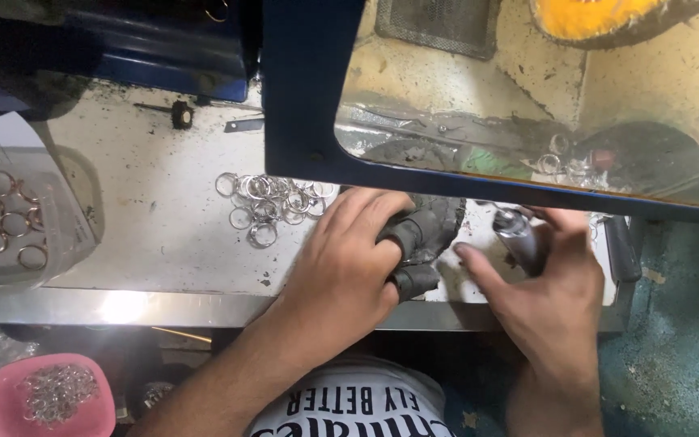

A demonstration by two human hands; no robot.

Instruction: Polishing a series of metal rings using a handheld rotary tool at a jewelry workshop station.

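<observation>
grimy and pale, a metal workbench (pixel 163 235) filled the middle of the frame, with a blue-framed clear shield (pixel 519 105) standing across the upper right. at the lower centre the left hand (pixel 341 271) was closed over a wad of dark grey rubbery cloth (pixel 422 235), fingers curled around it and pressing it to the bench. just to the right, the right hand (pixel 548 291) gripped a short silvery cylindrical tool (pixel 519 235) between thumb and fingers, its end tilted toward the cloth. whether a ring sat inside the cloth could not be told.

a loose heap of silvery metal rings (pixel 273 206) lay on the bench just left of the left hand, near but apart from it. judging from that, a sweep of the wrist could scatter them off the front edge. the tool's end sat close to the left fingertips, so a slip might catch them, and the dirty cloth looked likely to shift under pressure.

at the far left a clear plastic tray (pixel 70 210) held coppery rings (pixel 2 218) in loose rows. in the lower left corner a pink plastic bowl (pixel 2 396) held a pile of small silvery rings (pixel 57 392).
</observation>
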